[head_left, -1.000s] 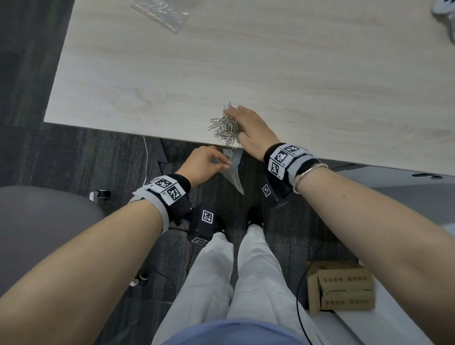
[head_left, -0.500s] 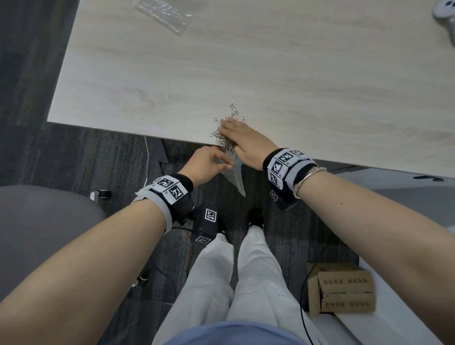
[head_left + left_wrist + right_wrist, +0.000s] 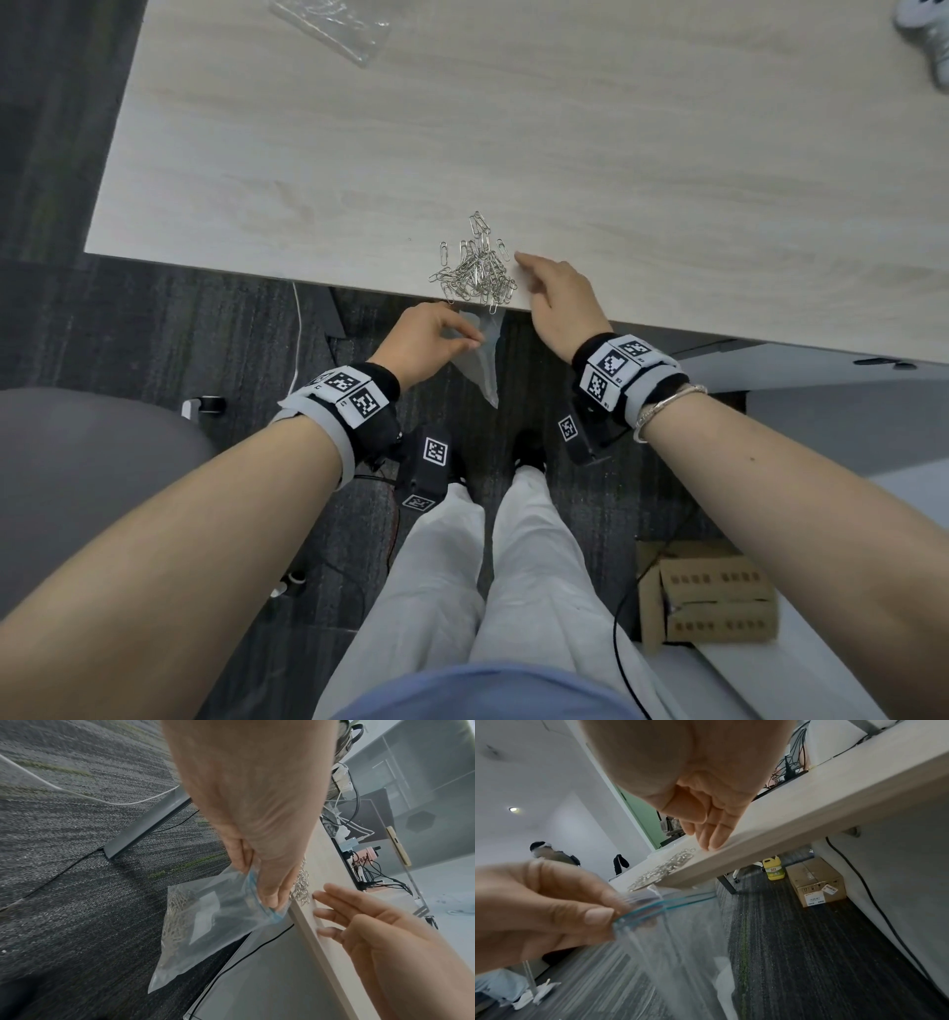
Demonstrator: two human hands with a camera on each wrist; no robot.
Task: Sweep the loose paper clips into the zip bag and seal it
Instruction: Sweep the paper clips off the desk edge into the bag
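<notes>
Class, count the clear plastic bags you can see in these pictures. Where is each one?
2. One zip bag hangs below the table edge, pinched by the left hand. A second clear bag lies at the table's far left. Others may be out of view.

Both forearms reach forward and down, bare below the elbow, each wrist wrapped in a black band with white square markers. The left hand (image 3: 429,342) sits lower and nearer the body, its fingers (image 3: 588,898) curled and its thumb (image 3: 598,915) pressed against them in a pinch. The right hand (image 3: 557,298) lies further forward, palm down, fingers (image 3: 711,836) straight and close together, tips angled to the left. A thin bracelet circles the right forearm behind the band.
</notes>
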